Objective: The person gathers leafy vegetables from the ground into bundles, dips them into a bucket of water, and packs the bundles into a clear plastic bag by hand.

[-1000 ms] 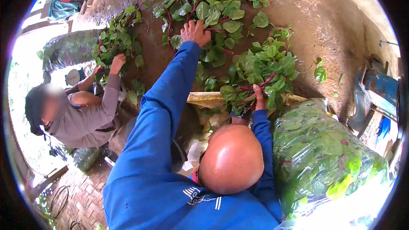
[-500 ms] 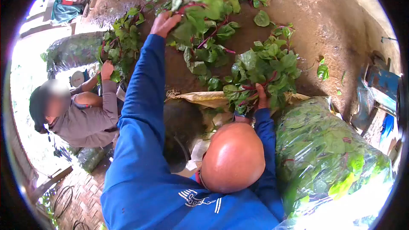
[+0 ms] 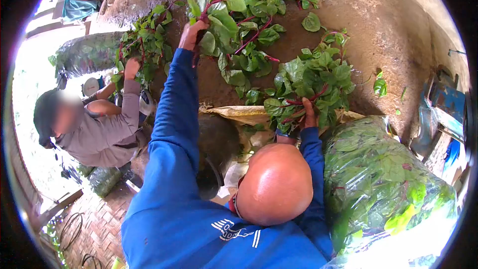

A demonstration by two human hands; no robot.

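My left hand (image 3: 192, 35), on the blue sleeve stretched furthest forward, is closed around red-stemmed leafy greens (image 3: 221, 25) above the brown ground. Their broad green leaves hang to the right of my fingers and overlap a loose pile of the same greens (image 3: 259, 37). Nearer to me, my right hand (image 3: 308, 113) grips a thick bunch of red-stemmed greens (image 3: 311, 77). The thumb lies over the stems, and leaves hide most of the other fingers. A yellowish sack edge (image 3: 239, 113) shows just left of this bunch.
A large clear plastic bag of leaves (image 3: 388, 169) stands at my right. On the left a co-worker (image 3: 99, 132) in a grey-brown top crouches, one hand at another pile of greens (image 3: 144, 45). A filled plastic bag (image 3: 87, 54) lies behind them. Blue machinery (image 3: 448, 97) stands far right.
My left hand has come slightly back toward me, and the greens in it look less blurred. My right hand stays on its bunch. The co-worker's hand has shifted forward a little.
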